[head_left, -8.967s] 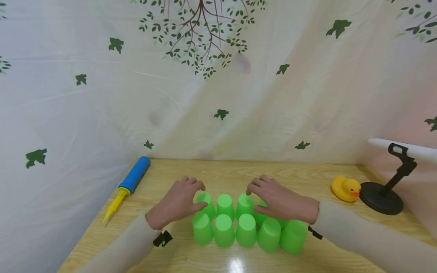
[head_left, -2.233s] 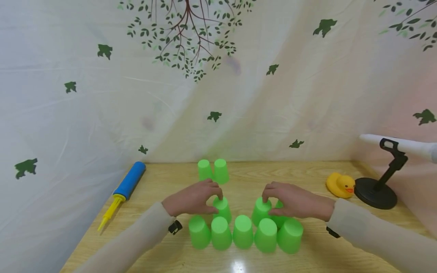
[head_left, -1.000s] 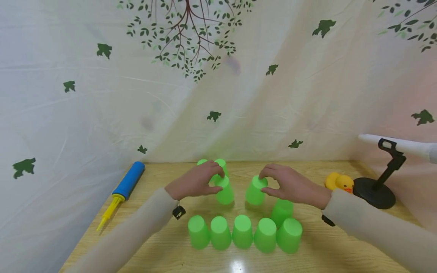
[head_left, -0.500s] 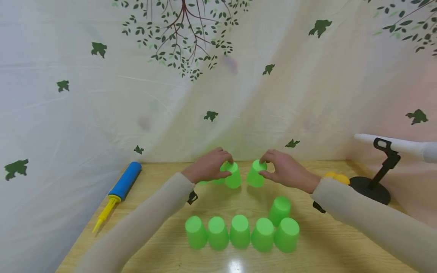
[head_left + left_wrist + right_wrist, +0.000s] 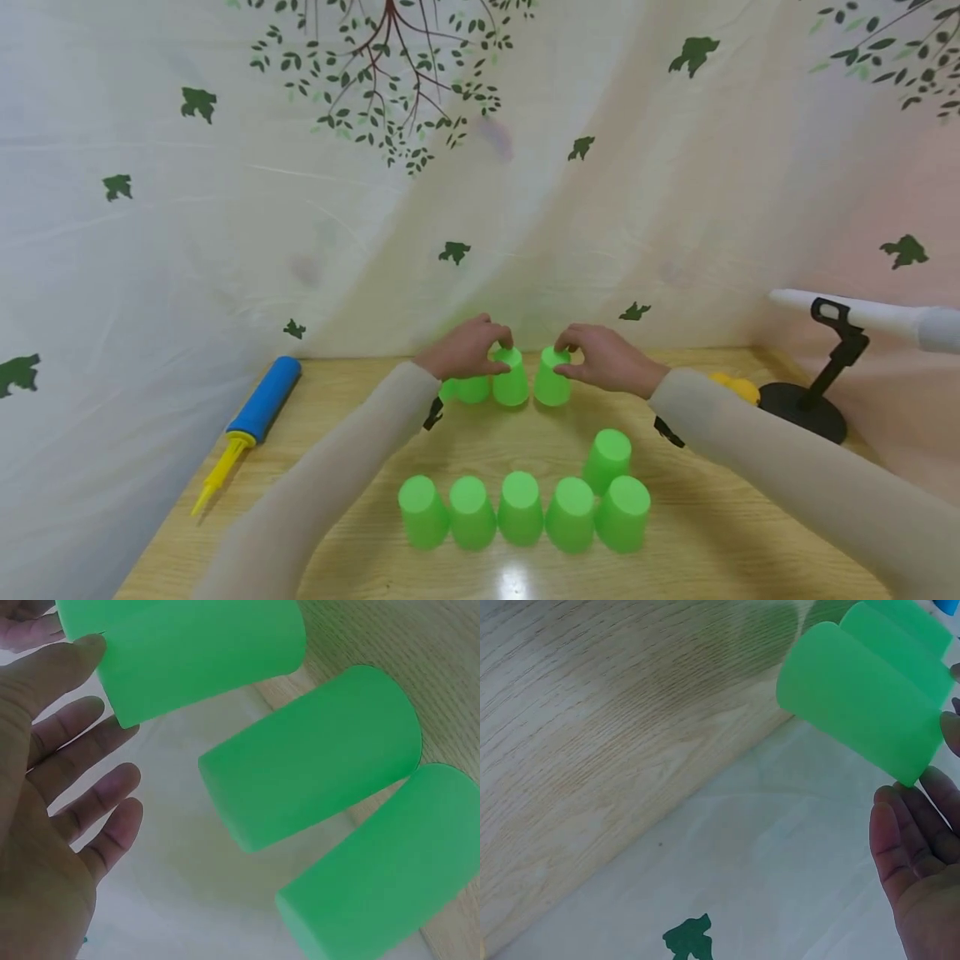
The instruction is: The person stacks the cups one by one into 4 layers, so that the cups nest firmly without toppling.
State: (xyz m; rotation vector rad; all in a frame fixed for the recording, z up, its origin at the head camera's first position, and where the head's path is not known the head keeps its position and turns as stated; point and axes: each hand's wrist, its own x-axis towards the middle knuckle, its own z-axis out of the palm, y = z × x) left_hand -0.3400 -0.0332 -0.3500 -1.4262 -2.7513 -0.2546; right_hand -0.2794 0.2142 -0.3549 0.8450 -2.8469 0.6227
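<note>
Place: some kind of curtained-off nook, honestly can't tell if home or lab
Backdrop: whitish leaf-print cloth (image 5: 337, 258) hung across the upper frame
Surface: light wood-grain table (image 5: 480, 446), lower frame
Clutter: blue-and-yellow pump (image 5: 255, 417) lower left, black stand (image 5: 802, 412) far right

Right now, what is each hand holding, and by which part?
The left hand pinches a green, tapered plastic cup; the right hand, another cup; both near the narrow top.
</note>
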